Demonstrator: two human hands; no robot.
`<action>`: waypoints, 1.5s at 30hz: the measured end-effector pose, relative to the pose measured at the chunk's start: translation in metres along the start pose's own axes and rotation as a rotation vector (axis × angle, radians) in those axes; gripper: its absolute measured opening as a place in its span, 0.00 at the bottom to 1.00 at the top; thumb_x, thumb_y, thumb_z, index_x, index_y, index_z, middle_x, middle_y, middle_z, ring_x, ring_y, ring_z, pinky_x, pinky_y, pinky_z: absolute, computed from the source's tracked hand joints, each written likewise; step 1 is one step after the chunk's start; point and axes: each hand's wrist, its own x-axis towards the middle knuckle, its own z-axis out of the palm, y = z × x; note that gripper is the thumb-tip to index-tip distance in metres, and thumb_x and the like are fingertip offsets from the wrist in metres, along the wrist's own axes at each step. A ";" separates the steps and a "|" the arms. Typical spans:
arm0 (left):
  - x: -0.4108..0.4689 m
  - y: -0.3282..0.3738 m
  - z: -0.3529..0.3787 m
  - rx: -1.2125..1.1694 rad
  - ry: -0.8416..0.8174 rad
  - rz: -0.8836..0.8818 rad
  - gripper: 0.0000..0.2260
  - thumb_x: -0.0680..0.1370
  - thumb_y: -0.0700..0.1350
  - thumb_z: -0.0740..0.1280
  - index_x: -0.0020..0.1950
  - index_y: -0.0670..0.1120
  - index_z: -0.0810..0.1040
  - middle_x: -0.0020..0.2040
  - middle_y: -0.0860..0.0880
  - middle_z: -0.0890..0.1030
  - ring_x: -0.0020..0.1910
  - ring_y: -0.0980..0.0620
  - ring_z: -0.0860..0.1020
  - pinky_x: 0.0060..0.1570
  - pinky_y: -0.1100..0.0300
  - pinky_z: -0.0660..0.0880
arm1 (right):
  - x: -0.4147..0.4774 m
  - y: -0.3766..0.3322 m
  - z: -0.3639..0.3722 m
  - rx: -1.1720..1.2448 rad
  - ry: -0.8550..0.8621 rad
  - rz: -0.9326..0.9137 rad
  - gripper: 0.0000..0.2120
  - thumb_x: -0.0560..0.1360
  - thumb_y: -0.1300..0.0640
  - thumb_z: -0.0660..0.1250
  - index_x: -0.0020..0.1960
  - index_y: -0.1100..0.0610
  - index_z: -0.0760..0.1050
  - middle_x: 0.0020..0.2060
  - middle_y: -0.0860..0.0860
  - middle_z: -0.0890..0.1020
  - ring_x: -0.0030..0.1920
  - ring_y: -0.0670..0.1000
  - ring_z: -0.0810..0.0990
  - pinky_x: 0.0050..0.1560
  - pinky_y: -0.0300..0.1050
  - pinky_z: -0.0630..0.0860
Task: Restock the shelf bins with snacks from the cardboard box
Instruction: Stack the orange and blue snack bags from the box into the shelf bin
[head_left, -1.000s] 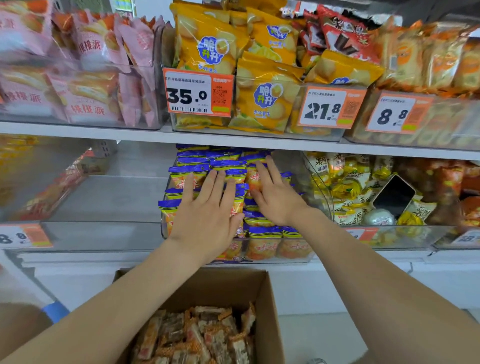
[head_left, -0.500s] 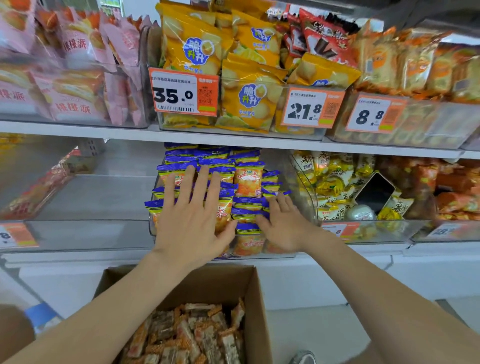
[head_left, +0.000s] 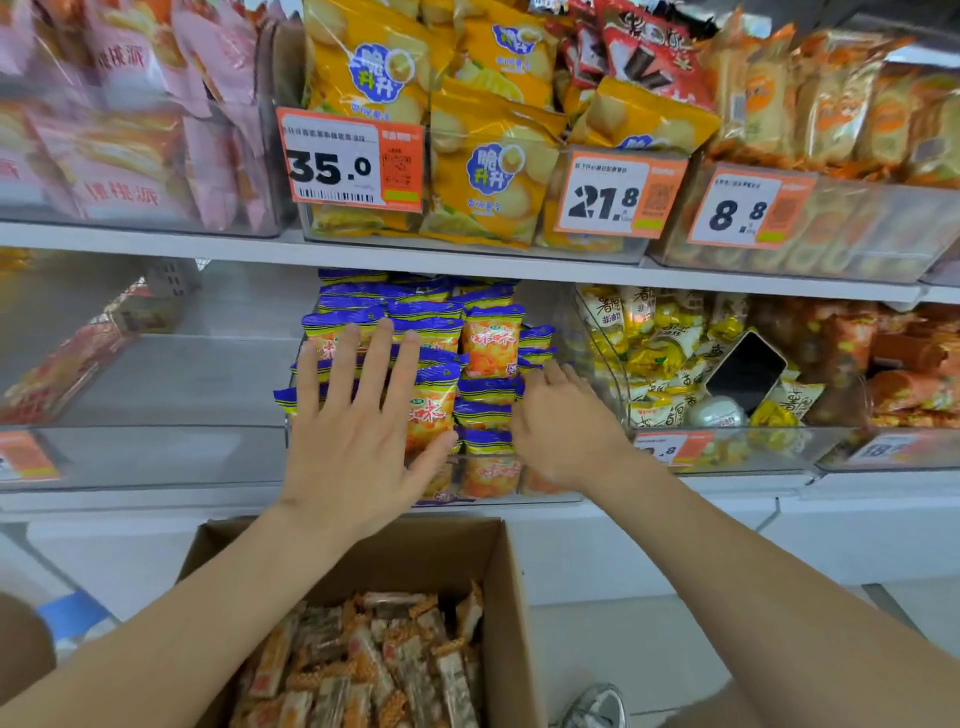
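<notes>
**Hands Flat on a Packed Snack Bin**

A person's left hand (head_left: 353, 447) lies spread, fingers straight, pressing on the blue-and-orange snack packets (head_left: 491, 343) piled in a clear bin (head_left: 540, 496) on the lower shelf (head_left: 156, 501). The right hand (head_left: 566, 431) touches the pile's right side with relaxed fingers, gripping nothing. Directly below, an open cardboard box (head_left: 511, 597) holds a heap of wrapped orange snack bars (head_left: 374, 670). In the bin just to the right, a dark phone (head_left: 745, 371) sits tilted among yellow packets (head_left: 649, 358). Above, yellow chip bags (head_left: 491, 171) stand behind a price tag reading 35.0 (head_left: 353, 158)
</notes>
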 end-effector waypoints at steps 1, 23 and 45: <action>-0.004 -0.001 -0.002 -0.008 0.023 -0.021 0.40 0.82 0.70 0.52 0.85 0.43 0.56 0.84 0.39 0.57 0.82 0.33 0.56 0.79 0.32 0.50 | -0.009 -0.011 -0.002 -0.012 0.030 -0.054 0.25 0.84 0.48 0.50 0.70 0.64 0.71 0.68 0.63 0.75 0.69 0.64 0.72 0.70 0.57 0.68; -0.053 -0.045 -0.019 -0.669 -0.079 -0.497 0.45 0.71 0.49 0.82 0.79 0.40 0.60 0.61 0.39 0.80 0.60 0.38 0.80 0.53 0.45 0.77 | -0.061 -0.020 0.035 0.008 0.442 -0.185 0.16 0.67 0.63 0.82 0.47 0.55 0.78 0.42 0.52 0.78 0.43 0.59 0.77 0.38 0.53 0.78; -0.020 -0.048 -0.007 -0.428 0.026 -0.427 0.31 0.73 0.50 0.81 0.71 0.47 0.70 0.62 0.44 0.74 0.53 0.42 0.80 0.38 0.53 0.72 | -0.017 -0.011 0.016 -0.010 0.227 -0.142 0.20 0.71 0.72 0.72 0.58 0.55 0.74 0.54 0.54 0.79 0.54 0.60 0.77 0.47 0.51 0.72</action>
